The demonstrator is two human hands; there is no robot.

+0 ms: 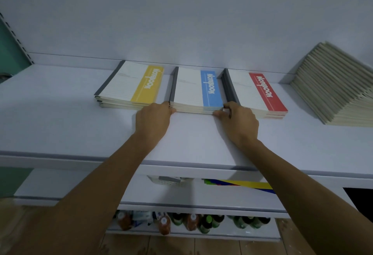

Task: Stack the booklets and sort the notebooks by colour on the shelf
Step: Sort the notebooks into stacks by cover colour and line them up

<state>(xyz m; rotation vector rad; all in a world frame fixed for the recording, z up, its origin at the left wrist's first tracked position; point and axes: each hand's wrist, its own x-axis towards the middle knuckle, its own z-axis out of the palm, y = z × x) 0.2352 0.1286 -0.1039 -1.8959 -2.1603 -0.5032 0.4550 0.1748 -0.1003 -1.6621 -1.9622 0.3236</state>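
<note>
Three piles of notebooks lie side by side on the white shelf (80,125): a yellow-banded pile (129,85) on the left, a blue-banded pile (196,91) in the middle, a red-banded pile (257,93) on the right. My left hand (154,118) grips the blue pile's near left corner, thumb at the front edge. My right hand (238,119) pinches its near right corner, fingers curled at the gap beside the red pile. A slanted row of beige booklets (333,85) leans at the far right of the shelf.
The shelf's back wall rises behind the piles. Lower shelves hold a white basket (167,181), coloured sheets (242,185) and several bottles (191,222). A green wall and a slotted upright stand at the far left. Wooden floor shows below.
</note>
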